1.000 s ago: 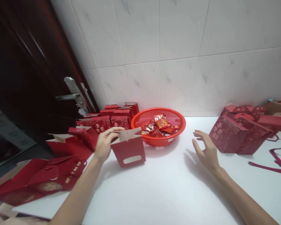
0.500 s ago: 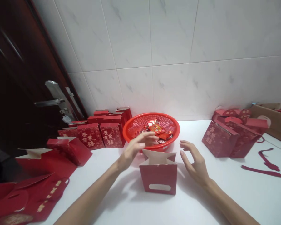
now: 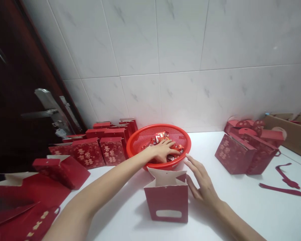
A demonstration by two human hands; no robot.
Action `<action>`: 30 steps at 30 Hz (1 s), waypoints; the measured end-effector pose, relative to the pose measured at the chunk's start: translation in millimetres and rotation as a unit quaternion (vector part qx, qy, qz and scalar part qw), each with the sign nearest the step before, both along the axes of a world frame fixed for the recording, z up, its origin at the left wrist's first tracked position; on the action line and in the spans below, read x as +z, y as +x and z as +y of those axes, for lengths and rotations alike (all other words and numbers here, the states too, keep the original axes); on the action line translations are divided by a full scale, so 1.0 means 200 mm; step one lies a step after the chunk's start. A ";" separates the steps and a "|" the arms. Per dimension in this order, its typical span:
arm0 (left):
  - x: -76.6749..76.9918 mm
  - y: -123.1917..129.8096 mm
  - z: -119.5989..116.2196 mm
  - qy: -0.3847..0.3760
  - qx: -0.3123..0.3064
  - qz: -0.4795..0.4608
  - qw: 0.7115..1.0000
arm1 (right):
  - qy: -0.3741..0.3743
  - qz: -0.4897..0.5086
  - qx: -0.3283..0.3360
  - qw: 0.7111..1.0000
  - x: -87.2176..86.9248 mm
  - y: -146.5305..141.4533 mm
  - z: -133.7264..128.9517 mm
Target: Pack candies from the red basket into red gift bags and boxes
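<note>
Left hand point(image 3: 163, 150) in the red basket point(image 3: 130, 147), fingers loosely spread over wrapped sweets point(image 3: 162, 135), grip unclear! Right hand point(image 3: 203, 180), half open and seemingly empty, beside the open-topped red bag point(image 3: 167, 201), upright on the tabletop point(image 3: 210, 221) before the basket, its contents hidden.

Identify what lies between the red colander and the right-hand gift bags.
Bare white tabletop separates the colander from those gift bags in the head view.

Left forearm point(image 3: 116, 179) bare, in from 7 o'clock; left hand point(image 3: 164, 151) palm down, fingers spread, pointing toward 2 o'clock. Right forearm point(image 3: 237, 221) in from 5 o'clock; right hand point(image 3: 201, 182) open, fingers toward 11, thumb apart.
</note>
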State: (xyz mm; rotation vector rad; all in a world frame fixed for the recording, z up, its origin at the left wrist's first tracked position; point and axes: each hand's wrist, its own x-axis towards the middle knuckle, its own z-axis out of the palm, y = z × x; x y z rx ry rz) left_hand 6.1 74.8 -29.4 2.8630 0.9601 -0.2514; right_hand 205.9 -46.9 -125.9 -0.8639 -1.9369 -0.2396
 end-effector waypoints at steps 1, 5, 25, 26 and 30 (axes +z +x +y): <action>-0.02 0.02 0.00 0.018 -0.007 0.003 1.000 | 0.003 -0.027 0.000 1.000 0.00 0.00 0.01; -0.01 0.01 0.00 0.065 -0.010 -0.006 0.998 | -0.021 -0.125 0.000 0.992 -0.01 0.00 0.05; 0.12 -0.27 0.13 -0.003 0.211 -0.042 0.977 | -0.050 -0.085 0.035 0.995 -0.01 -0.03 0.04; 0.12 -0.24 0.11 -0.043 0.211 -0.016 0.976 | -0.049 -0.083 0.036 0.995 -0.01 -0.03 0.04; 0.07 -0.09 0.06 -0.096 0.225 0.093 0.965 | -0.045 -0.074 0.045 0.995 -0.02 -0.04 0.04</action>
